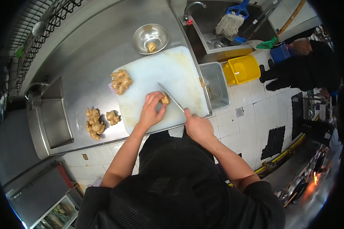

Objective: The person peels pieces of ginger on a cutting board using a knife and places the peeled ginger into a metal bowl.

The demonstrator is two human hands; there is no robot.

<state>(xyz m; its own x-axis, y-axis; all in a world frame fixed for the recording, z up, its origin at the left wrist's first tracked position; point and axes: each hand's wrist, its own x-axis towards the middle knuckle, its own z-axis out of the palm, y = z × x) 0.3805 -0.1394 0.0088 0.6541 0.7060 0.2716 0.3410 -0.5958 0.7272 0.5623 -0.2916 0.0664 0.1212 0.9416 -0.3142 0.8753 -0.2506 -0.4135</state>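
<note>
The left hand point(152, 108) pinches a ginger piece point(165, 99) against the white cutting board point(162, 68), inward from its near edge. The right hand point(198, 129), at the near-right edge, is closed around the handle of a kitchen knife point(174, 99); the blade slants just right of the piece, contact unclear. A wide stretch of board runs from the hands to the far edge, near a steel bowl point(141, 34). A ginger root point(121, 82) lies at the left edge; a grey bin point(220, 86) sits close beyond the right.
</note>
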